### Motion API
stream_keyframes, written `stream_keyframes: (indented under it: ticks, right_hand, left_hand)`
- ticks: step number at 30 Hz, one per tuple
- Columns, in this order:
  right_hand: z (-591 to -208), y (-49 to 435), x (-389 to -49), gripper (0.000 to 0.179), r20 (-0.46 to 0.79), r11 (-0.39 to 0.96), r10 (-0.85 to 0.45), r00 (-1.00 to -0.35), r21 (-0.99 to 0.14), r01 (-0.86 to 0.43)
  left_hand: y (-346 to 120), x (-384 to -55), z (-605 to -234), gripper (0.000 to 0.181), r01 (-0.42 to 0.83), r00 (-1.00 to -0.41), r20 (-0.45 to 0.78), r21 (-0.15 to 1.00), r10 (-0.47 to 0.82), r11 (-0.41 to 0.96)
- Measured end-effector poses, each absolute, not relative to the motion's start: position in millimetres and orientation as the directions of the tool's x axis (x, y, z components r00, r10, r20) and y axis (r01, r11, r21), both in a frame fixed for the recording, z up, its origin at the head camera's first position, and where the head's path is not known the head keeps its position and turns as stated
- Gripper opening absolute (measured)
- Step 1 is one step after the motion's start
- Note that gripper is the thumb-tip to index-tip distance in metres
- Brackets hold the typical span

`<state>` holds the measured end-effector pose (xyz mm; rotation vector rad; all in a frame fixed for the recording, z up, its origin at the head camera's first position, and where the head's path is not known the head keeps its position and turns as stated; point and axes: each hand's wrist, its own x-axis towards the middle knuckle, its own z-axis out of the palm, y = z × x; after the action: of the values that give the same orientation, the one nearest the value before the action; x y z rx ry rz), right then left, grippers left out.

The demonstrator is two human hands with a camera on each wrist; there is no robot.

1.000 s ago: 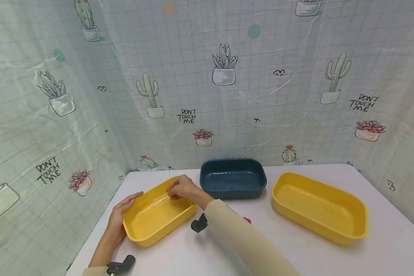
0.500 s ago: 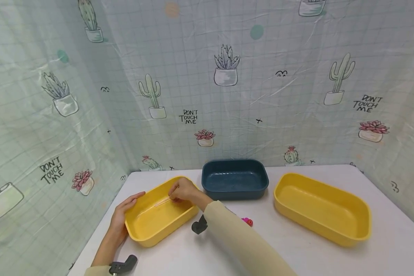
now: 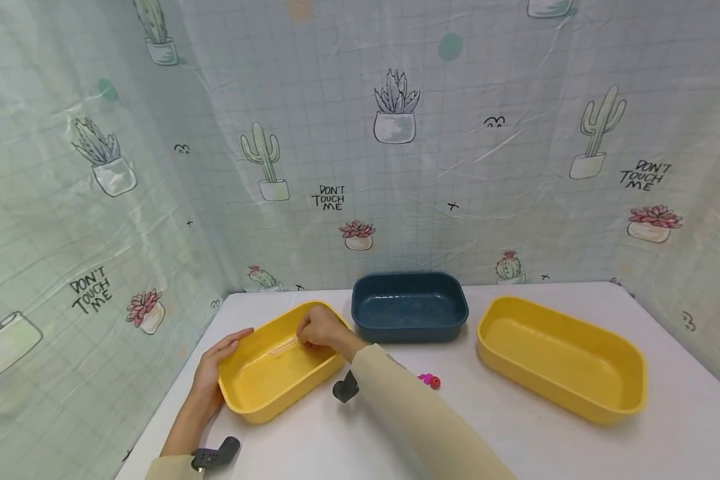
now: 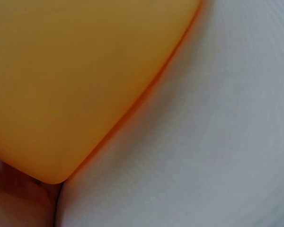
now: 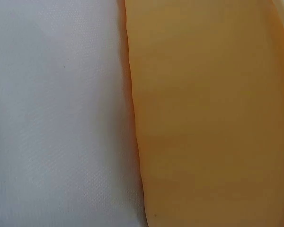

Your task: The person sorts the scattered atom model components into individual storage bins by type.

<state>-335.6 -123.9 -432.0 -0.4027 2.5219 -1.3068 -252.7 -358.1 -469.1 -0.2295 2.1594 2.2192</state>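
Note:
A yellow rectangular bin point(image 3: 258, 387) sits on the left of the white table, at a slant. My left hand point(image 3: 207, 373) rests against its left outer side, fingers stretched along the wall to the rim. Inside the bin, low near its far right end, is my right hand point(image 3: 323, 328) with fingers curled and tips together. A thin pale strand point(image 3: 282, 348) runs from those fingertips along the bin floor, pinched at that end; its far end there is hidden. The wrist views show mostly the yellow bin wall point(image 4: 85, 85) and yellow surface point(image 5: 208, 118), with no right fingers.
A dark blue bin point(image 3: 409, 333) stands behind the right forearm. On the right is a second yellow bin point(image 3: 576, 393). Small pink and red bead-like pieces point(image 3: 430, 381) lie beside the right sleeve. A patterned curtain point(image 3: 456, 167) rises behind the white table point(image 3: 546, 447).
The right hand has moved slightly right and lower into the bin, and less of the pale strand shows. The left hand keeps its place on the bin. The head view has shifted a little.

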Motion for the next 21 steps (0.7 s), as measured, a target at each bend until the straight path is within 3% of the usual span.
stream_keyframes:
  ticks: [21]
  right_hand:
    - [-438.9,-127.8,-342.0,0.016,-0.135,0.649,-0.378,-0.916,-0.744,-0.158]
  left_hand:
    - [-357.3,-251.2,-468.7,0.047,-0.140,-0.986,-0.143,0.989,-0.088,-0.038]
